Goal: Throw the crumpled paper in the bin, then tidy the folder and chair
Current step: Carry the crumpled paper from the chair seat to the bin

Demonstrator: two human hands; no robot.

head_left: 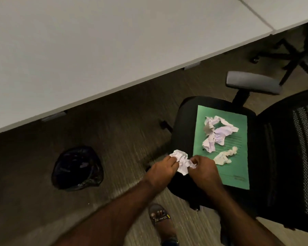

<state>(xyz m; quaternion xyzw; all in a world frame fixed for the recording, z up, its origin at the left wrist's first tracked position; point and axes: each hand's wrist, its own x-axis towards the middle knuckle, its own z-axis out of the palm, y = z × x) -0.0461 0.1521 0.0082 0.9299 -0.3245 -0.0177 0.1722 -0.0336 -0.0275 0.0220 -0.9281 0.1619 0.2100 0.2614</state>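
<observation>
A white crumpled paper [182, 161] is held between both hands just left of the chair seat. My left hand [163, 168] grips its left side and my right hand [204, 168] grips its right side. A green folder [236, 167] lies flat on the black office chair [183, 121]. On the folder rest a large crumpled white paper [218, 133] and a smaller crumpled wad [224, 156]. The bin [77, 168], lined with a black bag, stands on the floor to the left, with something pale inside.
A long white desk [96, 50] runs across the top, its edge above the bin and chair. The chair's grey armrest [252, 82] sticks out at the far side. Another chair's wheeled base [292, 54] sits under the desk at right. My sandalled foot [161, 219] is on the carpet.
</observation>
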